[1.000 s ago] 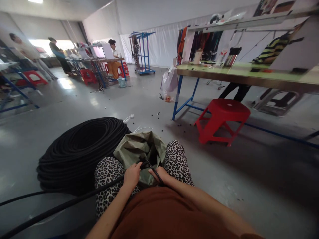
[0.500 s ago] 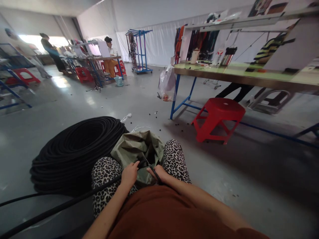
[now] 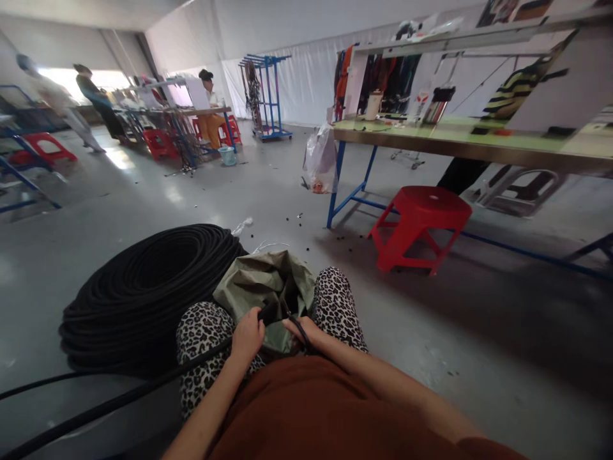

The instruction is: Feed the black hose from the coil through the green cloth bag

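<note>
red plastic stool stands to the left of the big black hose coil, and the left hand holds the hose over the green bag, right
Not quite. In the head view the red plastic stool stands to the right of the big black hose coil. The left hand does hold the hose over the green bag.

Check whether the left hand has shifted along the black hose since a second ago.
No. The left hand grips the black hose at the same spot beside the green bag between the knees; only the camera has swung slightly.

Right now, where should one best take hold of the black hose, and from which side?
Probably grip the black hose just behind its free end, where the left hand holds it, coming from above: there it lies across the lap over the green bag.
</note>
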The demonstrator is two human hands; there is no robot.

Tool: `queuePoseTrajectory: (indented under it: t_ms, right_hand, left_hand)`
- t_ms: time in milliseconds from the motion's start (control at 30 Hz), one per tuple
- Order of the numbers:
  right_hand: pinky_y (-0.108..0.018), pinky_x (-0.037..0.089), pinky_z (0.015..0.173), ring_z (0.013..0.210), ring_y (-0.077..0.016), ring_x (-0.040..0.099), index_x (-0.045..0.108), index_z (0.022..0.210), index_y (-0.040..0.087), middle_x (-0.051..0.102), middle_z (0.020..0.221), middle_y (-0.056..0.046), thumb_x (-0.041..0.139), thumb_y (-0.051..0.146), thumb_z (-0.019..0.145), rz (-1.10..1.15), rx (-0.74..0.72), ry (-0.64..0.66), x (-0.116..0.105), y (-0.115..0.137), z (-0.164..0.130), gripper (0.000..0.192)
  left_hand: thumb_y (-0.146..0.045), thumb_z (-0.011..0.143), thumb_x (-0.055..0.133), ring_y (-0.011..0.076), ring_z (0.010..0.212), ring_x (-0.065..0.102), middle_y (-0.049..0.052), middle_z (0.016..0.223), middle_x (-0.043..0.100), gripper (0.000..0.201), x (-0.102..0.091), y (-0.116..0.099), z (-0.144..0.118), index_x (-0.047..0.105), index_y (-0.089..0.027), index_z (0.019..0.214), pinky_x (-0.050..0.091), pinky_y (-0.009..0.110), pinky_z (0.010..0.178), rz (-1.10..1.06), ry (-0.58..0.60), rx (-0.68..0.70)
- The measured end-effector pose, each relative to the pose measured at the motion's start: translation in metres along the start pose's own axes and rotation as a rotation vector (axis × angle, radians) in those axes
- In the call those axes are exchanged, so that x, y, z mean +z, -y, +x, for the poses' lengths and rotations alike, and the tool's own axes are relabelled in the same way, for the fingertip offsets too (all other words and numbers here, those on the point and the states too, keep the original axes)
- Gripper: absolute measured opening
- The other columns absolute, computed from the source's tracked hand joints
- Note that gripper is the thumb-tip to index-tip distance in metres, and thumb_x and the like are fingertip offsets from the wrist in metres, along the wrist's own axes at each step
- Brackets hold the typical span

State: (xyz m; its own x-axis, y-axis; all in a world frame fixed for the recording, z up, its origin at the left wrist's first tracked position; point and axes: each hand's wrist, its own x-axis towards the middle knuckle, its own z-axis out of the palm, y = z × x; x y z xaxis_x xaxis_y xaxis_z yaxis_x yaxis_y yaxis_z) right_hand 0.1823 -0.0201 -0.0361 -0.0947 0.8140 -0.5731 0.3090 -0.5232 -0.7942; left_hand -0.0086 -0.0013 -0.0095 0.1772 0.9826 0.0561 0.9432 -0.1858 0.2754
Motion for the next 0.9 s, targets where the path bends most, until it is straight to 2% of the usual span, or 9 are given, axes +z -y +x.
queuePoseTrajectory:
  t_ms: [167,433,900]
  right_hand:
    - [-0.018,0.041,0.045,0.046,-0.0097,0.052,0.056,0.069,0.015,0.052,0.056,0.002,0.066,0.055,0.085,-0.013,-0.001,0.029,-0.003,0.007,-0.007,0.044]
    - [-0.018,0.037,0.050,0.051,-0.0082,0.047,0.060,0.066,0.013,0.050,0.056,0.002,0.060,0.051,0.090,-0.192,-0.104,0.049,-0.006,0.007,-0.011,0.045]
    - [-0.019,0.037,0.051,0.053,-0.0098,0.050,0.057,0.064,0.014,0.051,0.055,0.002,0.061,0.055,0.087,-0.213,-0.115,0.086,-0.003,0.005,-0.005,0.047]
  left_hand:
    - [-0.016,0.088,0.045,0.0218,0.104,0.066,0.012,0.108,0.070,0.029,0.000,0.003,-0.002,0.059,-0.014,0.113,0.052,0.034,0.090,0.013,-0.078,0.078]
    - [-0.019,0.093,0.040,0.0229,0.103,0.065,0.012,0.111,0.070,0.033,-0.007,-0.001,-0.005,0.060,-0.013,0.118,0.051,0.036,0.091,0.097,-0.048,0.091]
    - [-0.017,0.093,0.043,0.0229,0.104,0.065,0.011,0.112,0.069,0.030,-0.007,-0.008,-0.009,0.061,-0.013,0.117,0.050,0.035,0.092,0.085,-0.009,0.108]
